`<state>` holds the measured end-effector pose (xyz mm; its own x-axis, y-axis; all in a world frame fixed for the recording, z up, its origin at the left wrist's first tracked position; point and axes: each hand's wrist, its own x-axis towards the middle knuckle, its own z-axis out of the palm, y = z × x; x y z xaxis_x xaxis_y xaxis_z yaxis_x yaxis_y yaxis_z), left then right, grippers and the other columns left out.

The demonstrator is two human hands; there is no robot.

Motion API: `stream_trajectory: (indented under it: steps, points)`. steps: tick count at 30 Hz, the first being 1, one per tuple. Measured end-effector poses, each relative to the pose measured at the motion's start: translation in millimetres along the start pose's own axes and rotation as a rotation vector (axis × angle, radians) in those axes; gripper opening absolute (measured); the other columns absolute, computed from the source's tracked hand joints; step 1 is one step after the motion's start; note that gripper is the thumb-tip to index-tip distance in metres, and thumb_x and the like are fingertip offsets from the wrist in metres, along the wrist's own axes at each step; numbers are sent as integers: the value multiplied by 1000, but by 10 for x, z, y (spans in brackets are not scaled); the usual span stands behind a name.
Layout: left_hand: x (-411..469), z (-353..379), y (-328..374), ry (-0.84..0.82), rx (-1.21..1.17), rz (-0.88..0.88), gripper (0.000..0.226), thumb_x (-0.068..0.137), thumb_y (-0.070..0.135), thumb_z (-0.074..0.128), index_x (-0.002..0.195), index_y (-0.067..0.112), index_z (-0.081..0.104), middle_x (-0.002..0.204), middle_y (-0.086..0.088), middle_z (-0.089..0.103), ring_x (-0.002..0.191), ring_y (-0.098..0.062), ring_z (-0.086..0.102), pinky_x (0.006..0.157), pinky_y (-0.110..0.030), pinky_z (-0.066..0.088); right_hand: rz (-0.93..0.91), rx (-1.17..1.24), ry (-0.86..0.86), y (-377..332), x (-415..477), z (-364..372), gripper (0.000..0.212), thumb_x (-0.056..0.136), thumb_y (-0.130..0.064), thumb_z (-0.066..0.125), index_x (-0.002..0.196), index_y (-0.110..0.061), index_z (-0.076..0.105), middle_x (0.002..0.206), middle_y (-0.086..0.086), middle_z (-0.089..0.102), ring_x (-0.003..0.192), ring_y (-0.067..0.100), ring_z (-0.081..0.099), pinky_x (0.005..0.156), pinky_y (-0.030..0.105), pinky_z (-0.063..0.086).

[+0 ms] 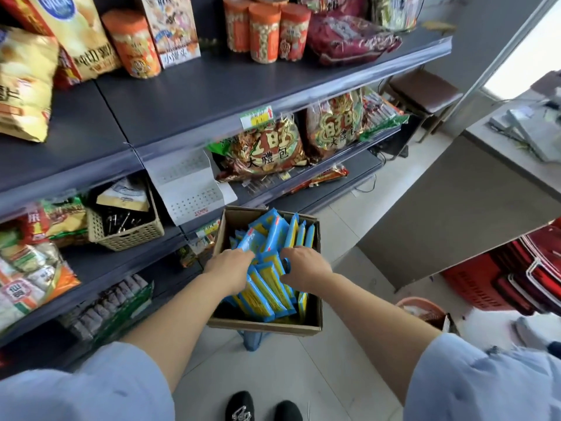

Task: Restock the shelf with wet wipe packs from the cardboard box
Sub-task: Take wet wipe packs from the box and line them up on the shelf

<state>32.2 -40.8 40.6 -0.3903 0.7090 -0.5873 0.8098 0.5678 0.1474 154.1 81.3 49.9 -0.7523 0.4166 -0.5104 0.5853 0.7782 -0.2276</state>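
Several packs (267, 287) between left grip (229, 266) and right grip (306, 266)

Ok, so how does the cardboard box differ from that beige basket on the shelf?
The cardboard box has solid brown walls; the basket has beige lattice walls. The box sits lower down, the basket up on a shelf. The box holds blue-and-yellow wet wipe packs, with the left hand and right hand in among them; the basket holds dark items, untouched. Both are rectangular and open-topped.
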Motion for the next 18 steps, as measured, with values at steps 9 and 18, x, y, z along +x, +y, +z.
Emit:
stream_trajectory:
  steps: [9,18]
  points:
    - [318,538,-55,5,97,70,44,87,5,58,127,20,47,118,-7,43,112,-29,47,78,-44,48,-35,169,-39,121,245,508,48,91,-29,59,137,-22,47,131,1,56,118,21,53,92,37,48]
    - [14,178,-187,165,-342,-187,43,66,53,75,95,25,61,93,-1,62,85,-22,61,68,-36,50,200,543,83,-14,202,260,54,98,-51,37,74,-6,58,75,11,71,59,24,61,65,36,57]
